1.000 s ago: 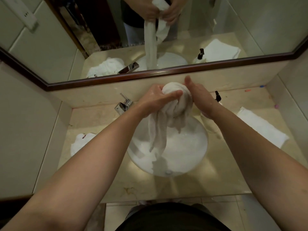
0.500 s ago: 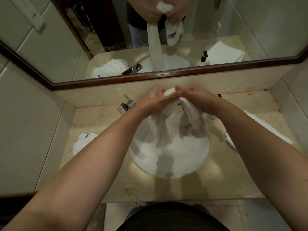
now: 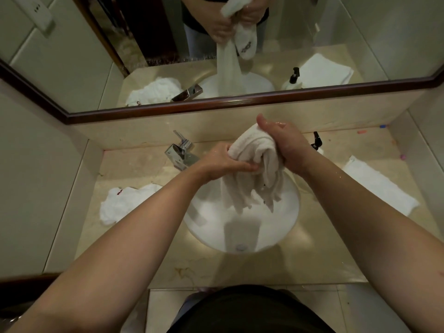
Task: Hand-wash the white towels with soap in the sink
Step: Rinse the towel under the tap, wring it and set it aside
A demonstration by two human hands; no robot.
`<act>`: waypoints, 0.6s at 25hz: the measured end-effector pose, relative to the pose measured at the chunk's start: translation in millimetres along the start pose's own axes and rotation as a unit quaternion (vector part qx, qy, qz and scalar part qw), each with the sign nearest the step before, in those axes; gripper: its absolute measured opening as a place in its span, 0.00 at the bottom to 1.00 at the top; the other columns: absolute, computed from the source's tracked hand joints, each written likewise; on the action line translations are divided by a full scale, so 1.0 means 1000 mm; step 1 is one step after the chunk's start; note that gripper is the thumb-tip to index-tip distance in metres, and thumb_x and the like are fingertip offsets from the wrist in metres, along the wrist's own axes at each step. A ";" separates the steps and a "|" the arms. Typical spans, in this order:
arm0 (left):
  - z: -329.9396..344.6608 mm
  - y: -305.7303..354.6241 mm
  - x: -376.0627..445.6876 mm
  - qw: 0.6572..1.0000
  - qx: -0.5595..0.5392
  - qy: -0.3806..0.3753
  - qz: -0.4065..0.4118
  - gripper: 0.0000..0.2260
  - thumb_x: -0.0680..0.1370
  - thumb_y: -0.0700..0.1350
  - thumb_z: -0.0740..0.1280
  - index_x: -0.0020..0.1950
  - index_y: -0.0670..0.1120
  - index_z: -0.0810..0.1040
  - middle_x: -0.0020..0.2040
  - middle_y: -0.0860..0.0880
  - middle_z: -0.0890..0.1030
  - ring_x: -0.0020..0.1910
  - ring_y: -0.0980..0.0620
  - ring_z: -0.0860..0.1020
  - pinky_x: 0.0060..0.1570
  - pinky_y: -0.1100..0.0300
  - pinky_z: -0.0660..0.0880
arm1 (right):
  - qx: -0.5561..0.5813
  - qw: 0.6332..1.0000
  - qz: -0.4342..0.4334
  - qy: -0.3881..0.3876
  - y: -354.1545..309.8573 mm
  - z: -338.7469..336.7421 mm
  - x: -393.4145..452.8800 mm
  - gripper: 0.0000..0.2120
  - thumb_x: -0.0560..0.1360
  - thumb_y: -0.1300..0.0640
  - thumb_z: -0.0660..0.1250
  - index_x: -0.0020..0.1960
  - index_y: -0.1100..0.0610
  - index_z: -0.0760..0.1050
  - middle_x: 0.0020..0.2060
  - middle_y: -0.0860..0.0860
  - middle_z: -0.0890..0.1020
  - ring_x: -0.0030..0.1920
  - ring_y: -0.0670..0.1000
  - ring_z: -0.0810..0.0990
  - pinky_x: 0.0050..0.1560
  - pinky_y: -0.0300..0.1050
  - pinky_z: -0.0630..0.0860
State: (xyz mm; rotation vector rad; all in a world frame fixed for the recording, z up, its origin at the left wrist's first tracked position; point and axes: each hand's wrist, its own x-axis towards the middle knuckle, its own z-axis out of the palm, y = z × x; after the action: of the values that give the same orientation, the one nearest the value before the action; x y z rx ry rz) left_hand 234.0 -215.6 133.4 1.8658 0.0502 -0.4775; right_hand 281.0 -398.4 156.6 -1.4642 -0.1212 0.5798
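White terry cloth filled both hands: a wet towel [image 3: 254, 169] was held bunched above the round white sink [image 3: 283, 227], its loose ends hanging down into the basin without clearly touching the bottom. The left hand [image 3: 224, 162] gripped the bundle from the near-left side, fingers [image 3: 249, 166] curled under and into the folds. The right hand [image 3: 284, 143] was clamped over the top and right side of the bundle, thumb raised toward the mirror, its fingers wrapped round the cloth and mostly hidden behind it. Both hands and forearms glistened with water drops.

The sink was set into a beige marble counter [image 3: 324, 255], with the drain [image 3: 241, 247] at the near edge of the basin. A chrome faucet [image 3: 180, 152] stood at the back left of the basin, just beside the left wrist. A crumpled white towel [image 3: 125, 205] with a small red mark lay on the counter to the left, well apart from the sink. A flat, folded white towel [image 3: 377, 183] lay on the counter to the right. A soap dispenser's black pump [image 3: 316, 140] showed just behind the right wrist, the bottle itself hidden. The wood-framed mirror [image 3: 336, 32] above reflected the hands, the hanging towel and the counter's contents.
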 end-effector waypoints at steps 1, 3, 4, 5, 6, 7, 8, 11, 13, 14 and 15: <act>-0.002 0.000 -0.002 0.999 -0.051 0.007 0.010 0.15 0.66 0.47 0.81 0.50 0.49 0.83 0.46 0.52 0.86 0.47 0.53 0.84 0.50 0.57 0.79 | -0.008 1.000 0.010 -0.015 -0.002 -0.004 0.001 0.16 0.79 0.47 0.66 0.39 0.57 0.79 0.32 0.51 0.82 0.35 0.50 0.81 0.39 0.43 0.78; -0.005 0.004 -0.003 0.992 -0.124 0.006 0.031 0.17 0.66 0.48 0.79 0.52 0.46 0.82 0.46 0.49 0.85 0.47 0.49 0.83 0.51 0.52 0.80 | -0.040 0.996 0.055 -0.065 -0.008 -0.015 0.002 0.14 0.78 0.46 0.66 0.45 0.57 0.80 0.36 0.52 0.84 0.39 0.50 0.82 0.42 0.45 0.77; -0.006 0.008 -0.004 0.990 -0.140 0.001 0.035 0.19 0.65 0.50 0.79 0.52 0.46 0.82 0.45 0.48 0.85 0.47 0.47 0.83 0.52 0.50 0.80 | -0.067 0.990 0.073 -0.095 -0.011 -0.019 0.003 0.17 0.78 0.43 0.64 0.49 0.57 0.80 0.39 0.51 0.84 0.41 0.50 0.83 0.45 0.45 0.76; -0.006 0.013 -0.004 0.989 -0.147 0.001 0.035 0.21 0.64 0.53 0.78 0.52 0.46 0.81 0.45 0.48 0.85 0.47 0.46 0.83 0.52 0.49 0.80 | -0.094 0.985 0.079 -0.122 -0.013 -0.021 0.005 0.21 0.77 0.39 0.63 0.53 0.56 0.80 0.42 0.50 0.85 0.44 0.50 0.83 0.48 0.45 0.76; -0.005 0.017 -0.003 0.988 -0.150 0.004 0.032 0.24 0.62 0.56 0.79 0.52 0.46 0.81 0.45 0.48 0.85 0.47 0.46 0.83 0.53 0.48 0.80 | -0.114 0.980 0.079 -0.145 -0.016 -0.022 0.005 0.26 0.75 0.34 0.63 0.58 0.55 0.79 0.47 0.50 0.85 0.49 0.50 0.84 0.52 0.45 0.77; -0.004 0.021 -0.001 0.988 -0.151 0.008 0.032 0.27 0.60 0.59 0.80 0.52 0.46 0.81 0.45 0.47 0.85 0.47 0.45 0.83 0.53 0.48 0.80 | -0.135 0.975 0.077 -0.161 -0.019 -0.022 0.006 0.31 0.71 0.30 0.64 0.61 0.54 0.78 0.51 0.50 0.85 0.52 0.51 0.84 0.55 0.46 0.78; -0.004 0.023 0.003 0.988 -0.150 0.013 0.033 0.32 0.58 0.63 0.81 0.53 0.45 0.81 0.46 0.46 0.85 0.47 0.44 0.82 0.53 0.47 0.79 | -0.166 0.968 0.069 -0.174 -0.023 -0.022 0.006 0.34 0.68 0.29 0.67 0.62 0.53 0.78 0.51 0.50 0.85 0.53 0.51 0.84 0.54 0.46 0.80; -0.004 0.025 0.004 0.991 -0.135 0.001 0.018 0.43 0.53 0.72 0.78 0.56 0.43 0.80 0.50 0.40 0.83 0.50 0.40 0.81 0.58 0.41 0.77 | -0.231 0.959 0.044 -0.159 -0.029 -0.021 0.005 0.30 0.63 0.38 0.77 0.58 0.54 0.78 0.46 0.51 0.86 0.47 0.53 0.85 0.44 0.43 0.81; -0.006 0.024 0.003 0.991 -0.129 -0.038 0.012 0.42 0.54 0.72 0.78 0.57 0.44 0.80 0.53 0.39 0.83 0.54 0.38 0.81 0.59 0.40 0.77 | -0.187 0.974 0.033 -0.124 -0.024 -0.022 0.006 0.27 0.65 0.44 0.78 0.58 0.57 0.79 0.47 0.55 0.85 0.48 0.56 0.85 0.46 0.47 0.82; -0.007 0.024 0.002 0.991 -0.118 -0.055 0.018 0.37 0.57 0.67 0.80 0.57 0.45 0.79 0.53 0.42 0.83 0.55 0.39 0.81 0.60 0.42 0.78 | -0.151 0.982 0.030 -0.113 -0.021 -0.021 0.006 0.25 0.67 0.45 0.76 0.58 0.58 0.79 0.48 0.56 0.85 0.48 0.57 0.85 0.48 0.49 0.82; -0.008 0.025 0.000 0.992 -0.099 -0.069 0.028 0.31 0.60 0.61 0.80 0.57 0.46 0.79 0.52 0.44 0.84 0.55 0.41 0.82 0.59 0.44 0.79 | -0.114 0.987 0.028 -0.106 -0.017 -0.019 0.006 0.22 0.69 0.47 0.75 0.57 0.59 0.80 0.47 0.57 0.85 0.48 0.57 0.84 0.48 0.49 0.82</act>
State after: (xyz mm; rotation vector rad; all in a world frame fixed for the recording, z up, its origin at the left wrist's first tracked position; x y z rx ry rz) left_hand 243.5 -217.2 158.1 1.6323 -0.0469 -0.5412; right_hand 299.1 -412.6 168.8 -1.6268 -0.3241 0.7877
